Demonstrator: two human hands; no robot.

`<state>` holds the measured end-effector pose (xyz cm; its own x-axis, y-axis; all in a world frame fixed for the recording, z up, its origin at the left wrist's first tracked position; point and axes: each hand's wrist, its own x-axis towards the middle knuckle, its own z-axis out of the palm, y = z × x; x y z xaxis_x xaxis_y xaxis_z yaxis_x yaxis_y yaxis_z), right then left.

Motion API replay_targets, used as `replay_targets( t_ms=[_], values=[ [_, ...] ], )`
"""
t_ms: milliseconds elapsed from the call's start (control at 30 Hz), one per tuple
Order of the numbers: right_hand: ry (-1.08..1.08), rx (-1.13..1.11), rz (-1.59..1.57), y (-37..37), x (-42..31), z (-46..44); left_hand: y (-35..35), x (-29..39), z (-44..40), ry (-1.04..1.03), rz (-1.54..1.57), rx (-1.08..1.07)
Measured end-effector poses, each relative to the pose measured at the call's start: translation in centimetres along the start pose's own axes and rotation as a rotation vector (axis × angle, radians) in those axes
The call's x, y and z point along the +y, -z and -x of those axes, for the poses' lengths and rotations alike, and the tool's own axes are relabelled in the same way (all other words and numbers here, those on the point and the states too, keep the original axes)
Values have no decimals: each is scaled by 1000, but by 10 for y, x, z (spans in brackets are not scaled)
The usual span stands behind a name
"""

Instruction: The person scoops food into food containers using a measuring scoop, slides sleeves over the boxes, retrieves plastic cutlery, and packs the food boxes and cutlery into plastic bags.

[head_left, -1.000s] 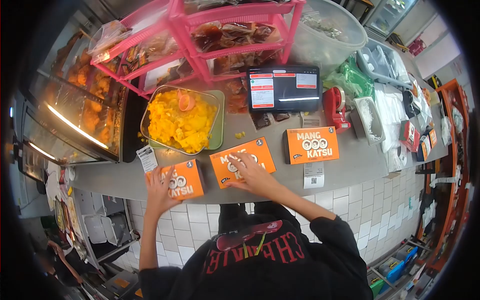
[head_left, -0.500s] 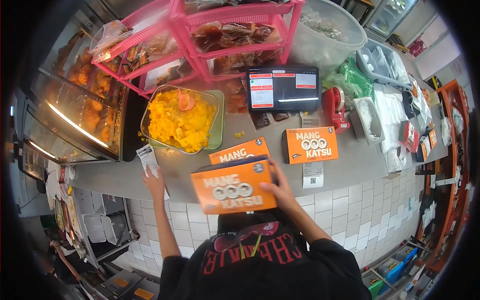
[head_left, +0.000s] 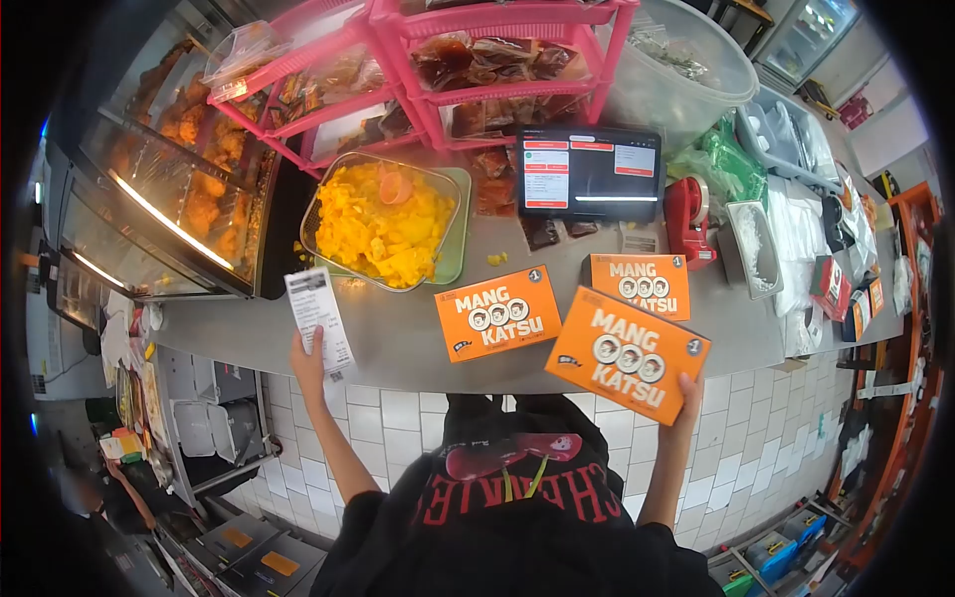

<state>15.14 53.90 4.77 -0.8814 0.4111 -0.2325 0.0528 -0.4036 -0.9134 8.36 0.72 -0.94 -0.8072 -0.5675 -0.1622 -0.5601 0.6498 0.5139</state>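
My left hand [head_left: 308,360] is closed on a printed receipt [head_left: 316,310] at the counter's left front edge. On the right, my right hand [head_left: 688,400] grips the right end of an orange "Mang Katsu" box [head_left: 630,355], which is tilted above the counter's front edge. A second orange box [head_left: 497,311] lies on the counter between my hands. Behind the held box, and partly hidden by it, sits a third orange box [head_left: 640,282].
A basket of yellow chunks [head_left: 376,227] with an orange scoop [head_left: 395,186] stands near a heated display case [head_left: 189,189]. Behind are pink racks [head_left: 517,98] and a tablet [head_left: 589,174]. To the right are a red tape dispenser [head_left: 688,224] and a metal tray [head_left: 753,249].
The held box has moved right, from in front of the second box to in front of the third. My left hand has raised the receipt off the counter's edge.
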Motion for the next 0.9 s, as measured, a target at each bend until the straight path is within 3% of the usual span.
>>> replay_targets(
  t_ms=[67, 133, 200, 233, 267, 300, 333, 367, 433, 500, 533, 567, 633, 700, 767, 833, 900],
  values=[
    [47, 47, 33, 13, -3, -2, 10, 67, 39, -237, 599, 47],
    [77, 54, 50, 13, -11, -3, 11, 136, 79, -206, 891, -103],
    [100, 63, 49, 15, -16, -7, -17, 168, 100, -227, 831, -253],
    [97, 58, 52, 12, -18, -9, -42, 172, 103, -257, 634, -319],
    [75, 19, 5, 8, -22, -11, -64, 192, 115, -365, 584, -278],
    [55, -17, -42, 3, -25, -14, -92, 193, 116, -505, 265, -216],
    [59, 26, -84, -3, -20, -20, -120, 189, 114, -622, 168, -48],
    [8, -19, -90, -14, -21, -22, -119, 190, 116, -630, 174, -55],
    [-99, -61, -87, -39, -12, -29, -118, 196, 120, -577, 64, 91],
    [-244, -132, -66, -73, 4, -32, -116, 171, 106, -585, 260, 76],
    [-299, -232, -50, -88, 18, -39, -115, 144, 90, -495, 411, -77],
    [-252, -303, 115, -102, 33, -46, -112, 119, 77, -407, 554, -245],
    [146, -459, 975, -113, 60, -67, -85, 113, 78, -86, 995, -495],
    [374, -351, 1204, -117, 78, -74, -66, 127, 86, 200, 1092, -691],
    [207, -409, 1138, -118, 92, -77, -75, 136, 94, 183, 1028, -817],
    [-185, -574, 835, -114, 97, -84, -80, 135, 100, 175, 954, -914],
    [-209, -622, 699, -116, 100, -77, -90, 136, 103, 86, 882, -809]
  ],
)
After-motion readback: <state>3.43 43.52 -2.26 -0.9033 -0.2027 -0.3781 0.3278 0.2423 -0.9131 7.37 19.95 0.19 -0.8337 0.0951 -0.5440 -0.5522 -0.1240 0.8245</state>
